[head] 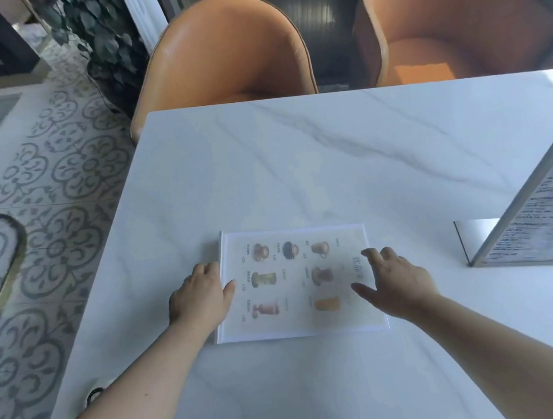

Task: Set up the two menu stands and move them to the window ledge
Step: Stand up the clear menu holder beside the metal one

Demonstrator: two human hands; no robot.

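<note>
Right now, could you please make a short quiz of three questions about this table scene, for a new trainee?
1. True or false: the drinks menu stand lies flat on the marble table.
2. Which hand is at the flat stand's left edge? A) the left hand B) the right hand
3. Fill in: the text menu stand at the table's right side already stands ____.

Key
1. True.
2. A; the right hand is over the stand's right part, fingers spread.
3. Upright, slightly tilted.
</note>
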